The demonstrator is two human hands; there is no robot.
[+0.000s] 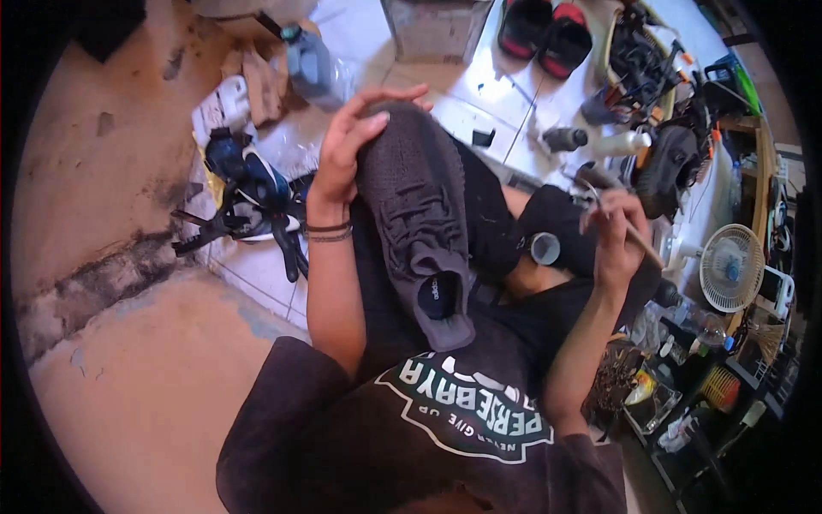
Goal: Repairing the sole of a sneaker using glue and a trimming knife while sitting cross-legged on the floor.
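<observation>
My left hand [347,150] grips the toe end of a dark grey knit sneaker [415,206], which lies lengthwise over my lap with its laced top up and its heel toward my shirt. My right hand [618,231] is closed around a thin light-wooden handle, apparently a brush [644,244], held to the right of the shoe; its working end is too blurred to make out. A small clear cup [545,248] with pale contents sits by my bent right leg, between the shoe and my right hand.
Shoes with black clamps [248,193], jugs [304,64] and a box [432,26] lie left and ahead. Red-black slippers [544,34], bottles [625,143], a full basket [642,60], a white fan [730,265] and a cluttered shelf [711,385] line my right. A stained wall [111,214] stands left.
</observation>
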